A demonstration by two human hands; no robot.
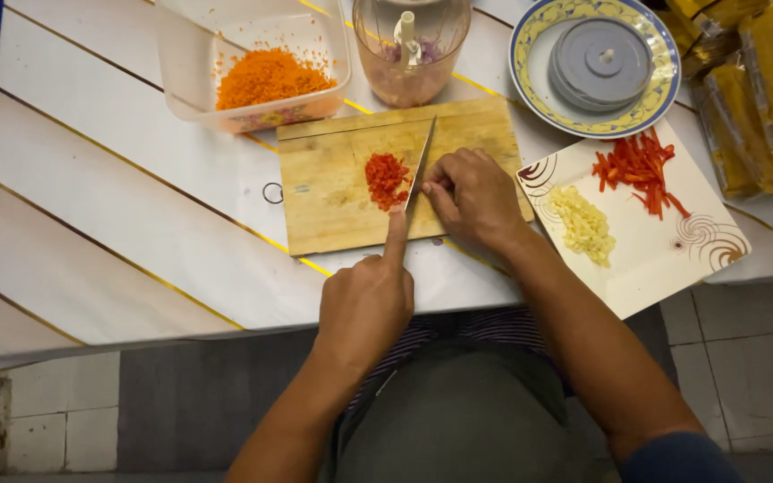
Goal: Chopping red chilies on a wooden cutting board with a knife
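Head view:
Left hand: grip closed around the handle of the knife, forefinger stretched along the blade spine.
Knife: blade edge down on the wooden cutting board, tip pointing away from the person.
Right hand: fingers curled, resting on the board just right of the blade; whether it pins anything cannot be told.
Chopped red pepper: small pile on the board, touching the blade's left side.
Table: white, carries the board.
Square plate: right of the board, holds red strips and pale diced pieces.
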